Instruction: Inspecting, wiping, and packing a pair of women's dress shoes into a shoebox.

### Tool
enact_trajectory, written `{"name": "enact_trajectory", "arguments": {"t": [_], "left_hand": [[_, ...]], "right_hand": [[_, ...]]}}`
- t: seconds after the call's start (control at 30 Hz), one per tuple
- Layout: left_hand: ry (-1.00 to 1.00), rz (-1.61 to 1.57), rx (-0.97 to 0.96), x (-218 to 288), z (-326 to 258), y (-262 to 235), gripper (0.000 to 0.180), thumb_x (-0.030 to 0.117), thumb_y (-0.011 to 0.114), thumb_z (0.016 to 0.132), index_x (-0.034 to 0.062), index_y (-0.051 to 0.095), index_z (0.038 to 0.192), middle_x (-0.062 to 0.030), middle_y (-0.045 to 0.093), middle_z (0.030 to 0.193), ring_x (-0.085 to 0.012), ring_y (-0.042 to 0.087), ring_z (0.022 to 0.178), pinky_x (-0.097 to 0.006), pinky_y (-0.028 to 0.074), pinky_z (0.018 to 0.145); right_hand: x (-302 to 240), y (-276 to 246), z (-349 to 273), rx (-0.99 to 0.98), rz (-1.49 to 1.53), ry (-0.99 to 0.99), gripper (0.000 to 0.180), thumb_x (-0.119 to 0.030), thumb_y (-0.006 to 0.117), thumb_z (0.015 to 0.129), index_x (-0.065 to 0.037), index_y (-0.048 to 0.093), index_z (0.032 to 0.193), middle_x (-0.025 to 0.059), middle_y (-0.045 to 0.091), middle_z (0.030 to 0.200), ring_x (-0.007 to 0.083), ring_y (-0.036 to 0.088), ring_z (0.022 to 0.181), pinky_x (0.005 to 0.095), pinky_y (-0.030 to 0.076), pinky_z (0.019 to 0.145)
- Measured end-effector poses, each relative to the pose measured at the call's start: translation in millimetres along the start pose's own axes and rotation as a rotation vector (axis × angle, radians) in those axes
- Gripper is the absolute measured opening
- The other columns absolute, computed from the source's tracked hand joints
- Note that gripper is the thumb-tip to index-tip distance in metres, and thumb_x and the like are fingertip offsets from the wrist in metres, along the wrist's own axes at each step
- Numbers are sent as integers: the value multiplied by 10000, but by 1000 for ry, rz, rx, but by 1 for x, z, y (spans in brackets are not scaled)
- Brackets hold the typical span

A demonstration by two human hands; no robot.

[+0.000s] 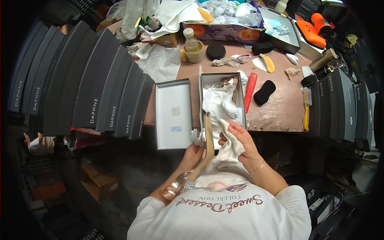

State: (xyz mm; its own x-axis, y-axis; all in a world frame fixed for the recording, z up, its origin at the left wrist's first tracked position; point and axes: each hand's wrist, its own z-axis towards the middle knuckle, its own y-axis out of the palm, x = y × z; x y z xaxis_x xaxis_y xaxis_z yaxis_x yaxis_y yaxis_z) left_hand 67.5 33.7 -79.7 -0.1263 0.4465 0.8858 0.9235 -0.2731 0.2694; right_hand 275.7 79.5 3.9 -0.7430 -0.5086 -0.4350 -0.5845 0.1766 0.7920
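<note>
Scene: A person at a cluttered brown worktable point(280, 108) handles a tan high-heeled shoe with a clear heel point(202, 154), seen from above through a fisheye lens.

Left hand: The left hand point(192, 154) is clasped around the shoe's middle, keeping it upright just below the table's near edge, toe toward the boxes.

Right hand: The right hand point(240, 142) grips a bunched white soft cloth point(228, 150), pressed against the shoe's side.

Where the shoe is: In front of the person's chest, its tip overlapping the open grey shoe box stuffed with white tissue paper point(222, 104); the box's grey lid point(173, 114) lies just beside it, inner side up.

Handling: The shoe looks light and stiff, and its glossy strap and clear heel are likely slippery and easily scuffed; a hold at the arch or sole, as now, seems safest. The cloth is limp and will fold any way it is taken.

Surroundings: A row of dark grey shoe boxes point(92, 80) fans out to the left; a red comb-like tool point(251, 86), a black oval pad point(264, 92) and a small capped bottle point(191, 40) lie farther back.

Hard to make out: The shoe's toe is lost against the tissue, the heel blurs near the sleeve, and the left fingers are mostly hidden behind the shoe.
</note>
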Motion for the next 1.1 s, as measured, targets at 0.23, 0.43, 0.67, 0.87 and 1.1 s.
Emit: {"name": "enact_trajectory", "arguments": {"t": [0.23, 0.43, 0.67, 0.87, 1.1], "left_hand": [[-392, -426, -410, 62, -37, -21, 794, 234, 713, 857, -11, 253, 1455, -152, 503, 1305, -318, 576, 1171, -377, 502, 967], [-381, -355, -280, 78, -38, -30, 501, 8, 615, 867, -24, 452, 1340, -187, 550, 1306, -301, 576, 1187, -380, 489, 992], [-163, 401, -97, 61, -54, 9, 422, 159, 768, 804, -42, 597, 1133, -100, 697, 994, -111, 644, 908, -268, 515, 800], [-140, 484, -130, 66, -65, 12, 393, 87, 783, 778, -33, 618, 1114, -63, 703, 986, -87, 634, 897, -257, 511, 802], [-70, 474, -129, 57, -65, 14, 408, 184, 780, 764, -32, 618, 1071, -111, 708, 913, -112, 662, 837, -275, 513, 735]], "right_hand": [[9, -13, -11, 57, -186, -42, 282, -112, 615, 931, -5, 594, 1191, 47, 590, 902, 134, 519, 738, 267, 464, 635], [12, -3, -33, -6, -1232, -686, 272, 24, 591, 858, -49, 684, 1103, 64, 594, 908, 137, 565, 731, 257, 461, 625], [41, -14, -27, -539, -1658, -892, 449, -77, 639, 760, -97, 636, 1209, 69, 573, 926, 240, 553, 806, 356, 416, 702], [28, -20, 15, -416, -1627, -933, 379, -89, 637, 752, -48, 628, 1129, 105, 566, 905, 293, 540, 795, 398, 420, 706], [25, -3, -5, -414, -1634, -874, 408, -22, 644, 760, -55, 625, 1166, 103, 549, 884, 271, 533, 787, 385, 446, 735]]}}
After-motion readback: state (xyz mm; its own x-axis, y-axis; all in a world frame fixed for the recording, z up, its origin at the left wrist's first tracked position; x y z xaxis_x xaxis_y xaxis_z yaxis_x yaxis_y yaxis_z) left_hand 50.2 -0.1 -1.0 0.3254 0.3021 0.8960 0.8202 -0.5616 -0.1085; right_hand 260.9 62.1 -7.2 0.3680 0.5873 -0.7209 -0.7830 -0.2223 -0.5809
